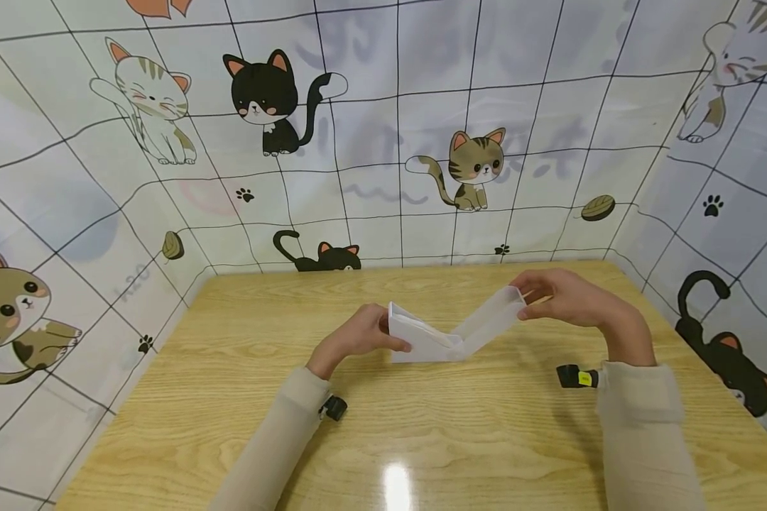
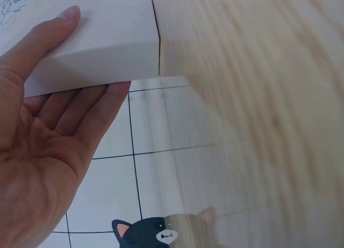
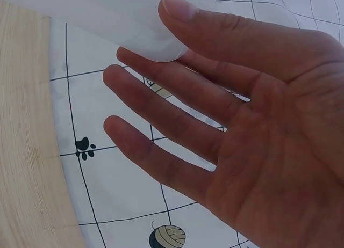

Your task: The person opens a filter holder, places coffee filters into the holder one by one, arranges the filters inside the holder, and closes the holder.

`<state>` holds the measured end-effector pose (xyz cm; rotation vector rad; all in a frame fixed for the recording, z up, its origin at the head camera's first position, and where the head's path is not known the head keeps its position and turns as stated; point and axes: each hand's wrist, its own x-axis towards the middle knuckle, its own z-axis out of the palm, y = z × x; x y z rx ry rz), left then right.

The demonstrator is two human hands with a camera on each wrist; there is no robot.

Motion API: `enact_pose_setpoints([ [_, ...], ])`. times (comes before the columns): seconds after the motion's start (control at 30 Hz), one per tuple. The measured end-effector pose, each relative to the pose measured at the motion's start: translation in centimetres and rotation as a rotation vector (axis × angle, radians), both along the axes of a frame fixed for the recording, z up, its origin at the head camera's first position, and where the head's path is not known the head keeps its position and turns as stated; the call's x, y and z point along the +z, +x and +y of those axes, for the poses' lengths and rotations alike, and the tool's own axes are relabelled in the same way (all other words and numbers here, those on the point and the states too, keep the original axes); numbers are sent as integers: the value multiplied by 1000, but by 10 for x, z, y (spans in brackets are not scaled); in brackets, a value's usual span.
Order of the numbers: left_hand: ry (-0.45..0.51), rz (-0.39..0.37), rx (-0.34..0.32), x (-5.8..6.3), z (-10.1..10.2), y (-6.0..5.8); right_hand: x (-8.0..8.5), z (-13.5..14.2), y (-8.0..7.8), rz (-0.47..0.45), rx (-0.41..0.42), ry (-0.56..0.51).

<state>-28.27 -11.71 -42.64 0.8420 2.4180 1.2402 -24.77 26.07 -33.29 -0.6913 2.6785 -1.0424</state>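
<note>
A white box [image 1: 420, 345] stands on the table, and its translucent lid [image 1: 491, 323] is swung up and out to the right, joined low at the box's right end. Pale, paper-like contents [image 1: 436, 332] show along the box's sloping open top. My left hand [image 1: 361, 331] grips the box's left end, thumb on the near face and fingers behind. In the left wrist view, the thumb lies flat on the white wall [image 2: 115, 28]. My right hand [image 1: 565, 298] pinches the lid's raised outer end between thumb and fingers, the other fingers spread, as the right wrist view shows.
The wooden table [image 1: 230, 397] extends around the box on all sides. Cloth walls with a grid and cartoon cats [image 1: 265, 99] enclose it at the back and both sides. A black device [image 1: 334, 407] is strapped at the left wrist, another [image 1: 575, 377] at the right.
</note>
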Motion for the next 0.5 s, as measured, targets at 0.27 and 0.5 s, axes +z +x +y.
enact_pose_setpoints([
  [0.27,6,0,-2,-1,0,-2,2,-4,1,21,8,5],
  [0.5,12,-6,-9,-2,-1,-2,0,-8,-1,54,16,14],
])
